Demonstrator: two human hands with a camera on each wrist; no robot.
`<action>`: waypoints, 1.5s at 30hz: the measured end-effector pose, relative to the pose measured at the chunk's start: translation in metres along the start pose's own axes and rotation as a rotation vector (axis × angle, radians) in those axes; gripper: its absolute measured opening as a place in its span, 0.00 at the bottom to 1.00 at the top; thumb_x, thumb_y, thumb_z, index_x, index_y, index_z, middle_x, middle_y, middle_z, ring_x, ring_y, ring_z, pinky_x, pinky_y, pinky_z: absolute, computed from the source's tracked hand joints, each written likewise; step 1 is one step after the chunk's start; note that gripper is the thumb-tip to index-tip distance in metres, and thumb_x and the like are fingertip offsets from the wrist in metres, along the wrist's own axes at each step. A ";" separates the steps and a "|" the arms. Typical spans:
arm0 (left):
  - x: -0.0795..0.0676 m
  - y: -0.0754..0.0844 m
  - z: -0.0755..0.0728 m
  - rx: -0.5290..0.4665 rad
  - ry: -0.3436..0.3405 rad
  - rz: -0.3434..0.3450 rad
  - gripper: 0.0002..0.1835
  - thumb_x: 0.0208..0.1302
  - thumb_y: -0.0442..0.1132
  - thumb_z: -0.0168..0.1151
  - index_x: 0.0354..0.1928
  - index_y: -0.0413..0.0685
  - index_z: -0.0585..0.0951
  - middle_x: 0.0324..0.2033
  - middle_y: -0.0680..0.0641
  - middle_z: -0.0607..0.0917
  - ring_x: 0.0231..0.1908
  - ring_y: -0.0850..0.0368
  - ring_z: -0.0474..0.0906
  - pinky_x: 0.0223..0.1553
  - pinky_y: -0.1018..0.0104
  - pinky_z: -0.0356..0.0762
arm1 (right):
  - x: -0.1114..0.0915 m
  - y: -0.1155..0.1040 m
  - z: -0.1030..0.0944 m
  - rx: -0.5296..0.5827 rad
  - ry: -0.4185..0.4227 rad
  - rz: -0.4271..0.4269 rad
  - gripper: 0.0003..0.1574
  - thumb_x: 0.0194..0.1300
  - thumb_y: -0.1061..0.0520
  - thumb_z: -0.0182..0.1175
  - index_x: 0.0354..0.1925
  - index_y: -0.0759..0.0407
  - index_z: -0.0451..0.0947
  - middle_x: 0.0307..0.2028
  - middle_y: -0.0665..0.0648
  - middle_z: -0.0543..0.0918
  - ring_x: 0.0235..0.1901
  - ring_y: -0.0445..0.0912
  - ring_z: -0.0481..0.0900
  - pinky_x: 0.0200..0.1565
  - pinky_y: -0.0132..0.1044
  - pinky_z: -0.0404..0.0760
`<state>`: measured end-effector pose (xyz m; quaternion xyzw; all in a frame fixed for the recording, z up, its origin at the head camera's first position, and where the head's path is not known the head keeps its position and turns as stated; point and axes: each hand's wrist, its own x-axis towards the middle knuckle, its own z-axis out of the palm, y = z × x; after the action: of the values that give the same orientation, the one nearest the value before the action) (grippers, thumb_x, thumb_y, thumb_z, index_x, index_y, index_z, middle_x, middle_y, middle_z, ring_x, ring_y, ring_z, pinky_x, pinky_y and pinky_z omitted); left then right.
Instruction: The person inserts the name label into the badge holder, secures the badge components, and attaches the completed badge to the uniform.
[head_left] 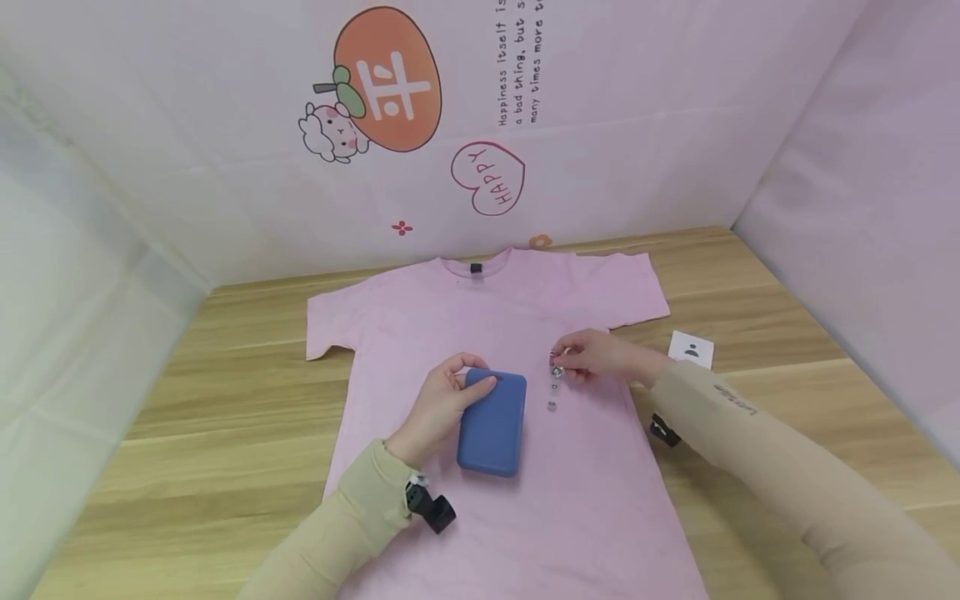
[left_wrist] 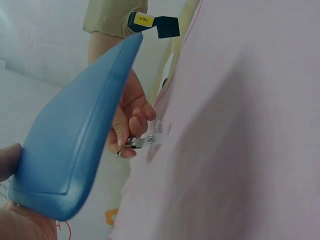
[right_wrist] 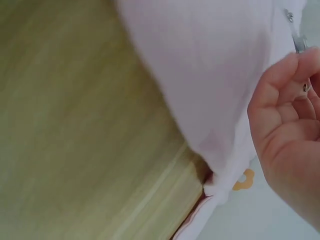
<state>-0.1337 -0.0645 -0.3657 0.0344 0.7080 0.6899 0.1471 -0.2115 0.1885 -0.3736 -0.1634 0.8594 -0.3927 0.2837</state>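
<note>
A blue card holder (head_left: 491, 429) with a slot at its top is pinched by my left hand (head_left: 444, 404), thumb on its front near the top corner. In the left wrist view the holder (left_wrist: 75, 130) stands tilted over the shirt, casting a shadow. My right hand (head_left: 592, 354) pinches a small metal badge clip (head_left: 557, 372) with a clear strap and a snap hanging from it. The left wrist view shows the clip (left_wrist: 135, 144) between thumb and fingers. Beneath both hands a pink T-shirt (head_left: 420, 333) lies spread, collar away from me.
A wooden table (head_left: 225, 417) carries the shirt. Right of it lies a white card (head_left: 692, 348) with a dark print, near my right sleeve. Black wrist cameras sit on both cuffs. Behind the table hangs a pale printed cloth (head_left: 600, 167), with more cloth at both sides.
</note>
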 end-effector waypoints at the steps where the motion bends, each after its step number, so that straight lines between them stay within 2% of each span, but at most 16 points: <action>1: 0.000 0.000 0.000 -0.001 0.001 0.001 0.09 0.62 0.30 0.60 0.43 0.41 0.73 0.20 0.54 0.80 0.21 0.64 0.76 0.24 0.72 0.72 | 0.001 0.001 0.000 -0.029 0.013 -0.007 0.11 0.70 0.59 0.52 0.44 0.65 0.75 0.21 0.49 0.73 0.23 0.40 0.70 0.28 0.29 0.70; 9: 0.000 -0.001 0.001 0.001 -0.009 0.009 0.10 0.62 0.30 0.60 0.44 0.38 0.72 0.20 0.55 0.81 0.22 0.65 0.77 0.26 0.73 0.73 | 0.010 0.005 0.005 -0.163 0.066 -0.047 0.08 0.69 0.60 0.53 0.41 0.63 0.76 0.18 0.49 0.74 0.20 0.40 0.68 0.27 0.30 0.68; 15: -0.001 -0.002 0.001 -0.011 -0.007 0.014 0.10 0.62 0.29 0.60 0.44 0.38 0.73 0.20 0.56 0.81 0.22 0.65 0.77 0.26 0.73 0.72 | 0.014 0.007 0.008 -0.312 0.091 -0.117 0.05 0.68 0.60 0.54 0.38 0.60 0.76 0.18 0.49 0.74 0.20 0.40 0.69 0.28 0.31 0.69; 23: -0.002 -0.001 0.001 -0.009 -0.015 0.007 0.11 0.62 0.30 0.60 0.45 0.37 0.72 0.20 0.57 0.80 0.22 0.66 0.76 0.26 0.74 0.72 | 0.015 0.005 0.009 -0.388 0.106 -0.146 0.05 0.68 0.60 0.54 0.39 0.59 0.76 0.19 0.49 0.75 0.22 0.40 0.71 0.32 0.32 0.70; 30: -0.003 -0.001 0.002 -0.026 -0.025 0.017 0.10 0.63 0.30 0.59 0.45 0.37 0.72 0.21 0.56 0.81 0.23 0.65 0.78 0.26 0.73 0.74 | 0.016 0.002 0.010 -0.542 0.117 -0.194 0.03 0.67 0.57 0.55 0.38 0.56 0.74 0.28 0.52 0.77 0.28 0.44 0.71 0.33 0.34 0.69; 34: -0.002 -0.001 0.002 -0.021 -0.017 0.012 0.09 0.63 0.30 0.59 0.44 0.40 0.73 0.21 0.55 0.81 0.22 0.65 0.78 0.26 0.72 0.74 | 0.016 0.002 0.010 -0.547 0.128 -0.153 0.04 0.68 0.56 0.55 0.39 0.54 0.75 0.30 0.53 0.78 0.28 0.44 0.72 0.32 0.34 0.69; 40: -0.002 -0.001 0.001 -0.002 -0.012 0.011 0.10 0.63 0.31 0.59 0.45 0.40 0.72 0.21 0.55 0.81 0.22 0.65 0.78 0.27 0.72 0.74 | 0.014 0.002 0.010 -0.547 0.162 -0.109 0.08 0.67 0.52 0.55 0.42 0.54 0.76 0.30 0.53 0.79 0.28 0.45 0.72 0.32 0.35 0.69; 45: -0.001 -0.001 0.001 0.007 -0.002 0.015 0.11 0.63 0.31 0.60 0.45 0.38 0.72 0.21 0.55 0.81 0.22 0.65 0.77 0.26 0.73 0.73 | 0.009 0.000 0.008 -0.478 0.185 -0.042 0.12 0.69 0.50 0.53 0.45 0.55 0.75 0.28 0.54 0.78 0.26 0.46 0.71 0.29 0.35 0.69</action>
<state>-0.1321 -0.0643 -0.3664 0.0409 0.7100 0.6885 0.1421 -0.2135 0.1788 -0.3811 -0.2071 0.9464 -0.1978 0.1491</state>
